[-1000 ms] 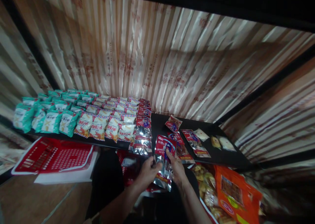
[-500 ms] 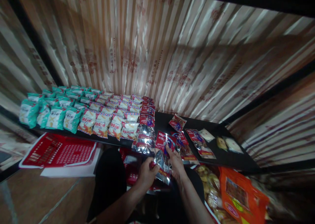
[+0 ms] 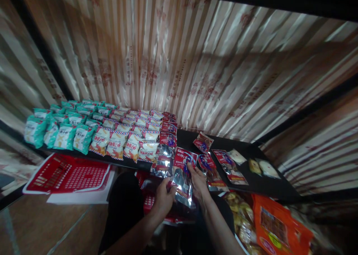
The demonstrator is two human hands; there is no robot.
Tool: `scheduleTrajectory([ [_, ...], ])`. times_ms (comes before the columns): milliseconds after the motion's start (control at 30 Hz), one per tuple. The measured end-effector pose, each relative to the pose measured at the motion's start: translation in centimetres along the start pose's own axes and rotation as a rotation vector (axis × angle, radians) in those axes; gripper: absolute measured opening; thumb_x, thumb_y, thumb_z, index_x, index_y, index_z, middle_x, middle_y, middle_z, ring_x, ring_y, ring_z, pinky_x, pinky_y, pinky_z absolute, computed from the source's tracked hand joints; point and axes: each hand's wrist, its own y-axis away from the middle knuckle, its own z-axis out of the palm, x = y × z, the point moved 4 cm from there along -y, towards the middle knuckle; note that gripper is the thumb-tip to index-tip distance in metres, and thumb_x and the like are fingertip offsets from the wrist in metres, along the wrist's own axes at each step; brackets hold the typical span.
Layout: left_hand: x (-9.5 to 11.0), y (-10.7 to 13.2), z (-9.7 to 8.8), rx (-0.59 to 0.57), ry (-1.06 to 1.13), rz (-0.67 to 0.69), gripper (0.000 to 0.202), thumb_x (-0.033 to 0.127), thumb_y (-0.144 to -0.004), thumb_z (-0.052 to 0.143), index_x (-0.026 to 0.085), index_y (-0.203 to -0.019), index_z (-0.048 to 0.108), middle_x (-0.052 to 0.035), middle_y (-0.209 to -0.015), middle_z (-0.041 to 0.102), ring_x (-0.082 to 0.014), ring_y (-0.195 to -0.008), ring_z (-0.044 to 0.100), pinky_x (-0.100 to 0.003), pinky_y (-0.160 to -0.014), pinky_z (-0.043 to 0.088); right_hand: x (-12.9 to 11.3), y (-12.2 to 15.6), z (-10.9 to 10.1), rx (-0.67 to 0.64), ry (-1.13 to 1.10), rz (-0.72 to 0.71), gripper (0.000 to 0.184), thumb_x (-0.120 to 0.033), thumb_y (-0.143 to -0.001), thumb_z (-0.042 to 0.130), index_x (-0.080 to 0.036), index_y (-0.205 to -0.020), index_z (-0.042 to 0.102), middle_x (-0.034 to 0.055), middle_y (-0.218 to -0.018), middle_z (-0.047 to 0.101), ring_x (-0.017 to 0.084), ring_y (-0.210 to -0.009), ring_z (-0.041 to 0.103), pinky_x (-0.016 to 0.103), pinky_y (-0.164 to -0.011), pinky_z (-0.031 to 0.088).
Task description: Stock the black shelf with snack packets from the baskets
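My right hand (image 3: 198,181) grips the right side of a red and silver snack packet (image 3: 183,173), its thumb lying on the front. The packet is tilted at the shelf's front edge. My left hand (image 3: 163,197) is closed, its fingertips at the packet's lower left side and close to the bottom of a silver-fronted packet (image 3: 164,159). What its fingers pinch is hidden. Behind that silver packet runs a row of red packets (image 3: 167,139). More red packets lie to the right: a small one (image 3: 203,142) and two larger, a nearer one (image 3: 212,171) and a farther one (image 3: 229,167).
White and orange snack bags (image 3: 116,143) and green bags (image 3: 65,135) fill the left of the black shelf (image 3: 265,187). Pale packets (image 3: 269,168) lie at right. Below are a red basket (image 3: 69,173), an orange bag (image 3: 275,225) and golden wrapped packs (image 3: 243,219). A curtain (image 3: 167,61) hangs behind.
The held packet has turned a little more upright and shifted slightly left. My left hand has moved slightly left, its thumb no longer over the packet's front. The view has shifted a little.
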Motion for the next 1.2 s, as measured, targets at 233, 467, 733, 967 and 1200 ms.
scheduleTrajectory([
  [233,0.2,-1.2,-0.9,0.070,0.034,0.061,0.042,0.030,-0.070,0.055,0.014,-0.110,0.055,-0.0062,-0.091,0.065,-0.0147,-0.069,0.061,-0.021,-0.052,0.047,-0.6,-1.0,1.5,-0.066,0.050,-0.051,0.042,-0.049,-0.052,0.079,-0.020,-0.074,0.059,-0.0044,-0.048,0.060,0.011,-0.034,0.047,0.023,-0.037,0.034],
  [467,-0.2,-2.8,-1.5,0.150,0.071,0.072,0.046,0.029,-0.070,0.062,0.018,-0.114,0.054,-0.0061,-0.091,0.067,-0.0140,-0.068,0.062,-0.020,-0.052,0.047,-1.7,-2.6,2.1,-0.025,0.240,-0.212,0.041,-0.051,-0.053,0.075,-0.019,-0.074,0.062,-0.0033,-0.054,0.061,0.013,-0.047,0.053,0.025,-0.047,0.038],
  [733,0.3,-3.4,-2.3,0.242,0.010,0.114,0.042,0.029,-0.070,0.061,0.018,-0.110,0.057,-0.0052,-0.091,0.067,-0.0154,-0.074,0.063,-0.022,-0.058,0.050,-2.5,-3.6,3.1,0.002,0.351,-0.281,0.040,-0.053,-0.055,0.070,-0.018,-0.071,0.061,-0.0027,-0.055,0.059,0.013,-0.049,0.049,0.025,-0.050,0.039],
  [967,0.9,-3.0,-2.4,0.270,-0.118,0.237,0.040,0.027,-0.073,0.055,0.018,-0.112,0.057,-0.0087,-0.107,0.064,-0.0208,-0.098,0.061,-0.031,-0.084,0.049,-2.4,-4.2,3.8,-0.026,0.292,-0.255,0.041,-0.054,-0.055,0.071,-0.018,-0.072,0.062,-0.0030,-0.055,0.060,0.013,-0.047,0.051,0.025,-0.049,0.041],
  [1200,1.2,-1.9,-0.3,0.225,-0.137,0.284,0.043,0.021,-0.074,0.052,0.016,-0.117,0.055,-0.0110,-0.121,0.058,-0.0212,-0.114,0.052,-0.033,-0.098,0.040,-2.7,-4.5,2.2,0.022,0.241,-0.196,0.040,-0.050,-0.053,0.075,-0.019,-0.076,0.064,-0.0016,-0.058,0.065,0.015,-0.048,0.056,0.026,-0.048,0.044],
])
